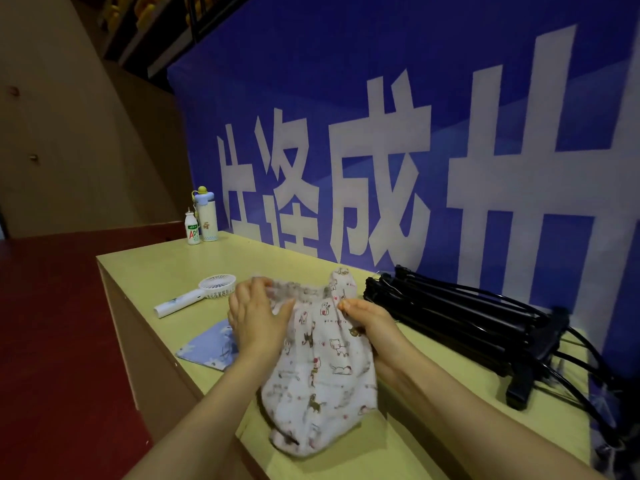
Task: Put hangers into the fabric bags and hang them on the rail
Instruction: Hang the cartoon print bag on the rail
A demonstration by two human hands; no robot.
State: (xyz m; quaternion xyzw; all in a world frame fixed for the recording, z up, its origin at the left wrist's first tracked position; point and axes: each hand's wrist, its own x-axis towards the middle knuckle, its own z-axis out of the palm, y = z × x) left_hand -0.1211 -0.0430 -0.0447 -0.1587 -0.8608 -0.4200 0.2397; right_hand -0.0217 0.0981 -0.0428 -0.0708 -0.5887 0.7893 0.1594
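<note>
A white fabric bag (322, 368) printed with small cartoon animals lies on the yellow-green table (166, 268), its gathered opening pointing away from me. My left hand (256, 317) grips the left side of the opening, fingers curled over the elastic edge. My right hand (370, 322) pinches the right side of the bag just below the opening. A stack of black hangers (460, 317) lies to the right of the bag, against the banner. A light blue fabric bag (211, 346) lies flat to the left, partly under my left wrist.
A white handheld fan (197, 294) lies on the table beyond my left hand. Two small bottles (202, 220) stand at the far left corner. A large blue banner (415, 133) with white characters stands behind the table. Red floor lies to the left.
</note>
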